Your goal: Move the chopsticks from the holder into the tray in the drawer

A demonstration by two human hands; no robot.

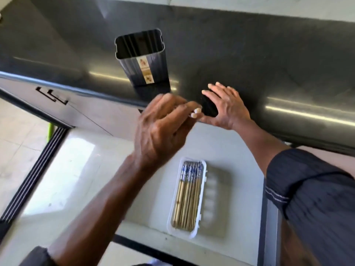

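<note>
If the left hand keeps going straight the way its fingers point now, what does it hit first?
The left hand points up-right toward the right hand, which rests open at the counter edge. It would likely meet that hand's thumb first, though motion blur leaves depth uncertain. The holder sits left of that line.

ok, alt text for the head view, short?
Chopsticks lie bundled in a white tray in an open drawer, while the dark holder on the steel counter looks empty. Both hands, left and right, are raised near the counter edge, blurred.
</note>
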